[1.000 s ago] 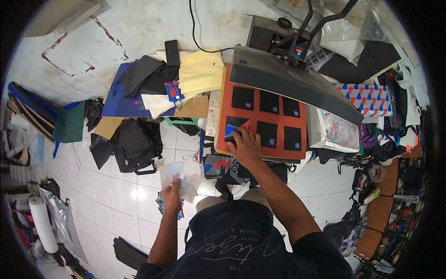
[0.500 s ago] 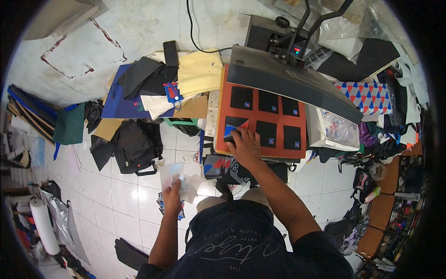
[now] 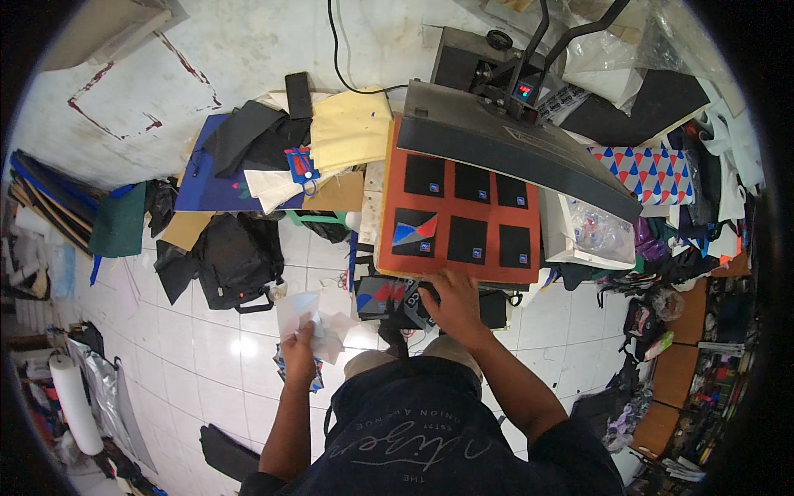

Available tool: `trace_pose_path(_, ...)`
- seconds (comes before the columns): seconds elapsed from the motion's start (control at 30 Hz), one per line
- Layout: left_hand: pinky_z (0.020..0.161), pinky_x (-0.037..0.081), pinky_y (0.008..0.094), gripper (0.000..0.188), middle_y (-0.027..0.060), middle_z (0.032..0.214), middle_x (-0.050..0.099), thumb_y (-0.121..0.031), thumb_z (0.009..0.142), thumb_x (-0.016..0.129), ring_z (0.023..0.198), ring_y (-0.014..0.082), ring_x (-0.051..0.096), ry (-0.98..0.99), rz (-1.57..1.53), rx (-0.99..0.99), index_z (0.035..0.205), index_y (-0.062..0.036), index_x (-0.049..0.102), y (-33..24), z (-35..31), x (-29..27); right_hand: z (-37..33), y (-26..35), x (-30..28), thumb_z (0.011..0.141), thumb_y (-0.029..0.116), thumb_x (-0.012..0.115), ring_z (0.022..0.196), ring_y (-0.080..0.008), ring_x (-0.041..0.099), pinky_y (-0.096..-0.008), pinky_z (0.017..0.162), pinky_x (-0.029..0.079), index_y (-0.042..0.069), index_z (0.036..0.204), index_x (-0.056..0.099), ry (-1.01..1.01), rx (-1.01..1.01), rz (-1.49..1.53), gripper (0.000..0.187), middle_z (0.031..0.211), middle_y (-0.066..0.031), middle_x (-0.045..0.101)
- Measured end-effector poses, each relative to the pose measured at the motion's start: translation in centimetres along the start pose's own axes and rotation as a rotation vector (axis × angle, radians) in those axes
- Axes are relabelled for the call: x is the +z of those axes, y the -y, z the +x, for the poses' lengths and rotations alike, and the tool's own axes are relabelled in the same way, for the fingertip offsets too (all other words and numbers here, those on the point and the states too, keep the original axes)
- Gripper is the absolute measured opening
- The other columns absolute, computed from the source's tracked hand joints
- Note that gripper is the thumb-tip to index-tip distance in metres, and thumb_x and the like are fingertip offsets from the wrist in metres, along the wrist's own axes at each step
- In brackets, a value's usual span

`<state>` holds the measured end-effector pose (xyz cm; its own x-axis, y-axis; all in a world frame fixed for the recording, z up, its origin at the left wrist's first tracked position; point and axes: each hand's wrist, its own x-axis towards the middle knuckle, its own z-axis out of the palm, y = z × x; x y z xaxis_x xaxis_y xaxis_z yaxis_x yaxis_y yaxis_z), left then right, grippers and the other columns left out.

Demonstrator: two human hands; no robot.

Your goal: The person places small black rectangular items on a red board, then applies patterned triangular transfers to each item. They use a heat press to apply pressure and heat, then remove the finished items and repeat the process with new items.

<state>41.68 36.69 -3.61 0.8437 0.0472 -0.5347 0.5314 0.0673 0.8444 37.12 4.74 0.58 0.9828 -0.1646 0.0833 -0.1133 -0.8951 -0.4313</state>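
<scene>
My left hand [image 3: 299, 351] is closed on several thin, translucent white sheets [image 3: 322, 331], held low over the floor. My right hand [image 3: 453, 304] is at the front edge of the orange heat press bed [image 3: 434, 211], fingers apart and curved, with nothing visible in them. Beneath its fingers lie printed grey, red and black pieces [image 3: 376, 299]. Several black squares, each with a small blue logo, lie in two rows on the bed. The front left black square [image 3: 405, 242] carries a red and blue printed piece [image 3: 415, 230]. Above the bed, the dark upper plate [image 3: 513, 153] is raised.
Left of the press lie yellow cloth [image 3: 351, 132], dark fabric [image 3: 248, 136] and a phone [image 3: 298, 93]. A white box of clear plastic [image 3: 589, 231] stands right. A black bag [image 3: 240, 260] rests on the floor. A cable [image 3: 335, 50] hangs by the wall.
My right hand has moved from the front left black square back toward me, to the bed's front edge. The red and blue piece now lies uncovered. My left hand still holds the sheets.
</scene>
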Motion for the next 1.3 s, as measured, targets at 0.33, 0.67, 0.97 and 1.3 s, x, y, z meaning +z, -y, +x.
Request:
trace_pose_path(0.33,0.078,0.05,0.0304,0.032,0.0101,0.104,0.065,-0.015,0.09,0.063,0.091,0.0181,0.062,0.096,-0.025,-0.095,0.116,0.0027,0.06,-1.5,-1.5,2.9,-4.0,0.6,-0.6,0.085,0.023,0.066,0.082,-0.0224,0.064,-0.0368,0.076,0.045,0.006,0.102,0.066,0.13,0.156,0.326,0.024,0.09,-0.0085,0.067)
trace_pose_path(0.67,0.079,0.05,0.0302,0.03,0.0092,0.104,0.065,-0.014,0.09,0.06,0.091,0.017,0.062,0.385,-0.021,-0.126,0.116,0.002,0.06,-2.3,-4.4,8.5,-1.7,3.8,-1.1,0.083,0.028,0.074,0.078,-0.0123,0.057,-0.0277,0.071,0.049,0.007,0.126,0.053,0.363,0.401,0.949,0.053,0.097,-0.0053,0.057)
trace_pose_path(0.97,0.079,0.05,0.0306,0.034,0.0113,0.103,0.066,-0.019,0.092,0.059,0.093,0.0178,0.062,0.552,0.158,-0.172,0.116,0.0042,0.059,-2.3,-7.9,12.1,-2.7,1.3,-2.3,0.083,0.025,0.074,0.071,-0.0113,0.055,-0.0277,0.067,0.047,0.002,0.105,0.062,0.382,0.36,0.849,0.034,0.08,-0.0031,0.061)
trace_pose_path(1.3,0.074,0.05,0.028,0.024,0.006,0.094,0.068,-0.018,0.09,0.064,0.084,0.0132,0.063,0.534,0.098,-0.05,0.106,0.0009,0.064,-1.4,-9.8,16.7,-3.9,-2.8,-5.0,0.087,0.023,0.068,0.069,-0.0092,0.056,-0.0266,0.062,0.046,0.002,0.101,0.062,0.361,0.413,1.109,0.026,0.079,-0.0025,0.061)
